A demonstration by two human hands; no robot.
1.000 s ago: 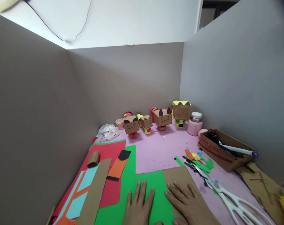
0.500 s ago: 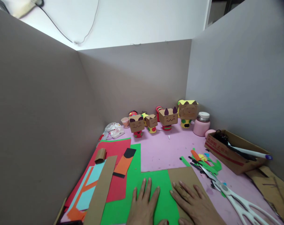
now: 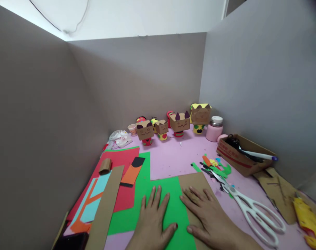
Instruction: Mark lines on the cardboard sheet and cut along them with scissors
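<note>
My left hand (image 3: pixel 154 218) lies flat with fingers spread on a green sheet (image 3: pixel 168 189). Just to its right, my right hand (image 3: pixel 206 211) rests open on a piece of brown cardboard (image 3: pixel 193 180), its fingertips reaching the seam with the green sheet. Neither hand grips anything. White-handled scissors (image 3: pixel 248 205) lie to the right of my right hand, blades toward a heap of colored scraps (image 3: pixel 219 168). Left of my left hand are a long cardboard strip (image 3: pixel 106 208) and an orange piece with black ends (image 3: pixel 132 172).
Four cardboard-headed figures, namely several cat-faced ones (image 3: pixel 179 123), stand at the back beside a pink jar (image 3: pixel 214 129). A cardboard box (image 3: pixel 242 159) holds a pen and black items. Red paper (image 3: pixel 125 199) lies left; a yellow object (image 3: pixel 309 222) sits far right. Grey partitions (image 3: pixel 137 69) enclose the table.
The view has tilted down and shifted right, bringing the yellow object into sight. Both hands stay flat on the sheets, and more of my thumbs and wrists now shows.
</note>
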